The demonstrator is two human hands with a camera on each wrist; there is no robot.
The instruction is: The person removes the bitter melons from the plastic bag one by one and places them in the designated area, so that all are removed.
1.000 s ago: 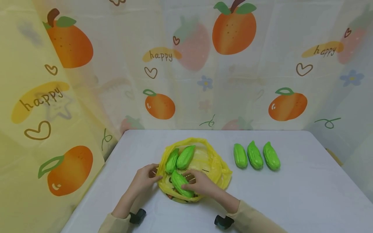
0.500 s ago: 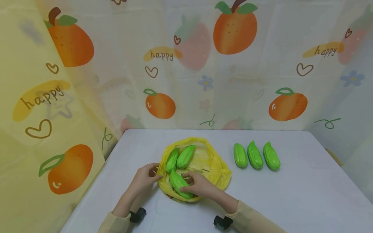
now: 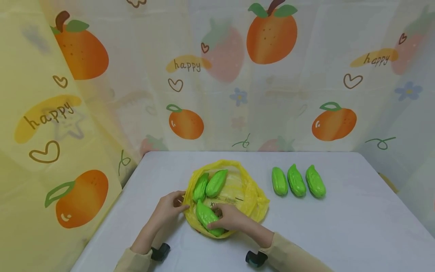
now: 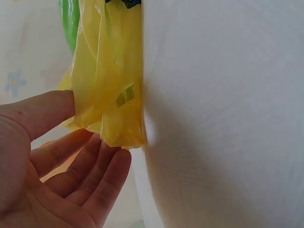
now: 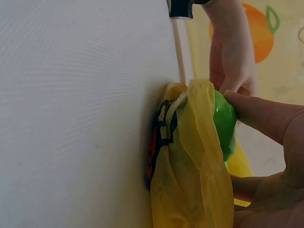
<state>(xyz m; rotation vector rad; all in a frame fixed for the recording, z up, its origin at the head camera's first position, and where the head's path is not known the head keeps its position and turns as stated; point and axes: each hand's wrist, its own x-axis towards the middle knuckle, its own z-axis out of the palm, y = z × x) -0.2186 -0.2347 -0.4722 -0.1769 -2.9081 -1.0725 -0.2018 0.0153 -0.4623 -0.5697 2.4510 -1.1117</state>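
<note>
A yellow plastic bag (image 3: 249, 196) lies spread with its mouth facing up. In its left part rest two glossy green bitter melons, one (image 3: 201, 187) at the rim and another (image 3: 217, 183) beside it. My right hand (image 3: 229, 217) reaches over the bag's front and grips a third bitter melon (image 3: 205, 215), thumb on the near side. In the right wrist view the thumb (image 5: 256, 111) presses on that bitter melon (image 5: 224, 121) behind the bag's rim. At the left rim my left hand (image 3: 168, 206) pinches the bag's edge; the left wrist view has the thumb (image 4: 52, 111) against the yellow film (image 4: 95, 90).
Three more bitter melons stand in a row on the right of the white table (image 3: 340, 234): the left one (image 3: 279, 181), the middle one (image 3: 296, 181) and the right one (image 3: 315, 182). A fruit-print curtain (image 3: 285, 87) hangs behind and to the left.
My right hand has shifted slightly left and toward me, bringing its bitter melon lower at the bag's front. Printing inside the bag now shows. My left hand stays at the rim.
</note>
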